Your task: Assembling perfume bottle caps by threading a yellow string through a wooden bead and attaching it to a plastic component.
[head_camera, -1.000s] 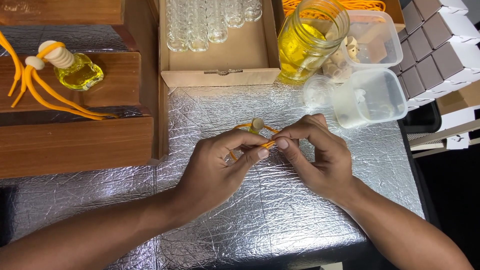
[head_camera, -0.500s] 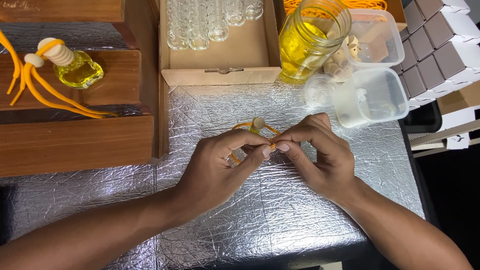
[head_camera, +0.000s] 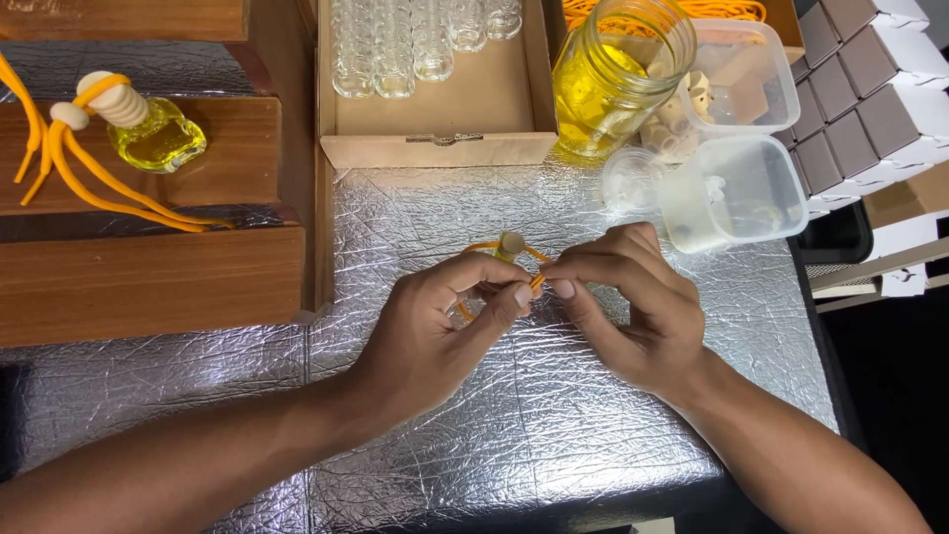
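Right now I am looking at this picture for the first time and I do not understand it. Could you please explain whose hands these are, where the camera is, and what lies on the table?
There is no machine here. A person works with two bare hands, and the camera sits on that person's head, looking down.

The left hand and the right hand meet over a table covered in silver foil. Together they pinch a thin orange cord with a small pale bead on it.

Behind the hands stand a cardboard box of empty small glass bottles, a jar of yellow liquid and clear plastic tubs. On the wooden shelf at the left lies a small bottle of yellow liquid with a cord attached.
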